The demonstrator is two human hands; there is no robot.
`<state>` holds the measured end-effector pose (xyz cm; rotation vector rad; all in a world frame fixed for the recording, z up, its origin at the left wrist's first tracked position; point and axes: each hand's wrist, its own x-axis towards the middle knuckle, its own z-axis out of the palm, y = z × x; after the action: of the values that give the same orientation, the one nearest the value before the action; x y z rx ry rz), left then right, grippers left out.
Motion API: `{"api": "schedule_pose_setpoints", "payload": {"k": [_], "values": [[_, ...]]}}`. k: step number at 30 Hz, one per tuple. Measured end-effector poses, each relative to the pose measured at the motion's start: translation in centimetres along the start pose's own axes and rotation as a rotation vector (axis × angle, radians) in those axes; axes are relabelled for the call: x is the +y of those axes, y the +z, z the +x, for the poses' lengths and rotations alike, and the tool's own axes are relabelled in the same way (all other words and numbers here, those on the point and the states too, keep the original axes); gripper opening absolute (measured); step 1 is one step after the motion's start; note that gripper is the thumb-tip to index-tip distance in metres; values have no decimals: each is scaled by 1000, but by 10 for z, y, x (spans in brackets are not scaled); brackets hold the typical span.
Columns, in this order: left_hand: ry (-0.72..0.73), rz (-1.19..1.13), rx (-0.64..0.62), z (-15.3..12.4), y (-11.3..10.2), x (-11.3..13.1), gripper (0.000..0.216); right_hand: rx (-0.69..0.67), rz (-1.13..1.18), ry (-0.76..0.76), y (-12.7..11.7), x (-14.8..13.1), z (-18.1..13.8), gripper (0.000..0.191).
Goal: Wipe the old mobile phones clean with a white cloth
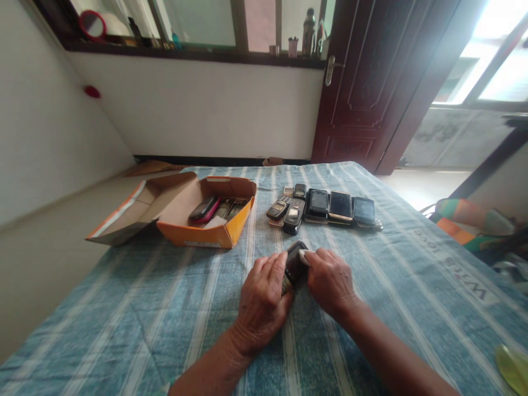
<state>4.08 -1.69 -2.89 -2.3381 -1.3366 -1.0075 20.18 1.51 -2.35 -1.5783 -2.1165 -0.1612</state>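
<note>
A small dark mobile phone lies between both hands on the blue striped tablecloth. My left hand curls round its left side and lower end. My right hand is closed, pressing a small white wad against the phone's upper right edge. Beyond the hands, a row of several phones lies side by side. An open orange cardboard box at the left holds several more phones.
The box's lid hangs open over the table's left edge. A dark wooden door stands behind, with a windowsill of small items. A colourful striped object is at the right, and a yellow-green thing at the lower right.
</note>
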Motion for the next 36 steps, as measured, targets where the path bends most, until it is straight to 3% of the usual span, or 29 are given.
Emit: {"api": "schedule_pose_setpoints", "payload": {"k": [18,30,36], "values": [[-3,-39,-6,-1,2,9,49,52,-37,-50,-1,1,9,17],[12,-69,5,-1,1,6,48,100,27,-311,-2,-13,-3,6],[6,-85,-17,-2,2,5,51,104,10,-335,-4,-10,-1,8]]}}
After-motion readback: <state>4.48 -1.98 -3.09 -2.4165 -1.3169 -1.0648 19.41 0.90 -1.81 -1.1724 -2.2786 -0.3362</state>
